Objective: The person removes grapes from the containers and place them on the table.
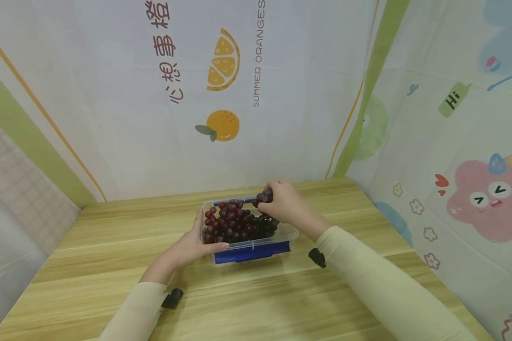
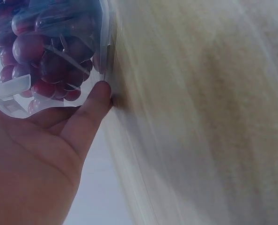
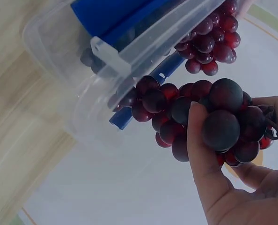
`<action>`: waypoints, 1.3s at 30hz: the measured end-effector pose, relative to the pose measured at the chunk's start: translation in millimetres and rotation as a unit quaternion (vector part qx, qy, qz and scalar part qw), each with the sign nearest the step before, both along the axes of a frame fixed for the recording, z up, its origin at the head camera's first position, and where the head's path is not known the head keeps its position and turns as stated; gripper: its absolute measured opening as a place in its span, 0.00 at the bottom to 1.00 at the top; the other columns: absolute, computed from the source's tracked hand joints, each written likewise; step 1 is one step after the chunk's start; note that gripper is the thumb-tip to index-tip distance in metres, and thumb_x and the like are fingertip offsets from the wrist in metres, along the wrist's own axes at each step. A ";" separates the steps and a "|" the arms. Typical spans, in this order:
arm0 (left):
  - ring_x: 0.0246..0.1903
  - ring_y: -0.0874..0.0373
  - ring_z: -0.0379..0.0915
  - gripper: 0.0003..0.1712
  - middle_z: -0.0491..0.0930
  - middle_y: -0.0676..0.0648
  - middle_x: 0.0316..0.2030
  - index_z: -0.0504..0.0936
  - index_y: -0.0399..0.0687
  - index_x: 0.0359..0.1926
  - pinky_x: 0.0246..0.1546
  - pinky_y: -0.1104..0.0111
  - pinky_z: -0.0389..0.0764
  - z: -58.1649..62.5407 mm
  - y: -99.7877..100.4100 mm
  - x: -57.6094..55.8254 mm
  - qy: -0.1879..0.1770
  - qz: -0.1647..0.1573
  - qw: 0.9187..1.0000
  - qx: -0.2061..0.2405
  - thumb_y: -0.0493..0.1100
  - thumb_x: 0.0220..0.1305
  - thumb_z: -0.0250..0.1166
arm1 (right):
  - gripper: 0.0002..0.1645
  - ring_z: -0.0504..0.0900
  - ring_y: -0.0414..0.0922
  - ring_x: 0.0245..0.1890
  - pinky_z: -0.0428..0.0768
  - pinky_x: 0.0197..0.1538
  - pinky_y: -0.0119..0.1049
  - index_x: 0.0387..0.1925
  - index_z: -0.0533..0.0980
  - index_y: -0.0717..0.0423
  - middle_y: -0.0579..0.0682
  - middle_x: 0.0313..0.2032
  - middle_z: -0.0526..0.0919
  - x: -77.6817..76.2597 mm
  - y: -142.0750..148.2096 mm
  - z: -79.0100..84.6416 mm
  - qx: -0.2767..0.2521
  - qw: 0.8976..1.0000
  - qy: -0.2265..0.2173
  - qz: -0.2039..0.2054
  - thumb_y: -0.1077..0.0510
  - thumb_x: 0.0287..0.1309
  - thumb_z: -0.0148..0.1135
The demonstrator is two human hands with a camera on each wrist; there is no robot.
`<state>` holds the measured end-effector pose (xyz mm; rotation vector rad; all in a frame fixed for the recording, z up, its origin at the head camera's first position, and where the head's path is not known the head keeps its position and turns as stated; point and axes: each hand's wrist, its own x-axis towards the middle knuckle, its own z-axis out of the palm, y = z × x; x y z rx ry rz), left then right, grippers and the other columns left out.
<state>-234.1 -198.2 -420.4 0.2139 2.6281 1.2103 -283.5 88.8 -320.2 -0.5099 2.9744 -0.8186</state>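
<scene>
A clear plastic food container (image 1: pixel 291 233) with blue side clips (image 1: pixel 252 254) stands on the table, its top uncovered. Dark red grapes (image 1: pixel 230 222) fill its left and middle parts. My left hand (image 1: pixel 189 248) holds the container's left end, thumb along the front rim and fingers round the side. In the left wrist view the grapes (image 2: pixel 45 51) show through the clear wall. Over the right end, my right hand (image 1: pixel 283 202) grips a bunch of grapes (image 3: pixel 218 124) between thumb and fingers. The bunch's lower tip overlaps the container rim (image 3: pixel 115 96) in the right wrist view.
The wood-grain table (image 1: pixel 256 298) extends in front of the container and to both sides. A white cloth with orange prints (image 1: pixel 223 125) hangs behind it, and another printed cloth (image 1: pixel 426 166) hangs at the right. Each wrist carries a small black device (image 1: pixel 172 299).
</scene>
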 end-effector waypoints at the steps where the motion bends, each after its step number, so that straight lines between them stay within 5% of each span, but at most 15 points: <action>1: 0.81 0.26 0.49 0.82 0.41 0.30 0.85 0.11 0.67 0.81 0.75 0.29 0.60 -0.1 0.0 0.2 -0.001 0.000 1.000 0.000 0.75 0.59 0.73 | 0.22 0.81 0.50 0.42 0.83 0.38 0.39 0.56 0.78 0.55 0.57 0.50 0.79 -0.1 0.7 1.2 -0.002 1.000 -0.003 0.000 0.48 0.66 0.69; 16: 0.81 0.26 0.46 0.82 0.31 0.34 0.86 0.12 0.65 0.81 0.74 0.29 0.61 -2.2 0.4 -0.6 0.002 -0.004 1.000 0.000 0.75 0.60 0.73 | 0.21 0.82 0.53 0.47 0.86 0.36 0.38 0.56 0.77 0.54 0.58 0.52 0.78 -3.4 12.7 17.3 -0.014 1.000 -0.010 -0.022 0.48 0.68 0.65; 31: 0.81 0.26 0.46 0.82 0.28 0.38 0.87 0.13 0.65 0.82 0.74 0.29 0.62 -1.7 0.7 -0.1 0.008 -0.002 1.000 0.000 0.74 0.59 0.73 | 0.22 0.80 0.54 0.51 0.87 0.45 0.43 0.56 0.76 0.54 0.58 0.53 0.77 -6.6 26.3 39.5 -0.031 0.999 0.018 -0.038 0.47 0.67 0.64; 39: 0.81 0.26 0.47 0.82 0.31 0.36 0.86 0.13 0.65 0.82 0.74 0.29 0.61 -1.6 1.2 0.0 0.010 -0.003 1.000 0.001 0.74 0.59 0.73 | 0.24 0.81 0.54 0.47 0.84 0.37 0.40 0.58 0.75 0.57 0.59 0.53 0.79 -11.1 42.1 45.9 -0.045 0.998 0.019 -0.047 0.47 0.69 0.62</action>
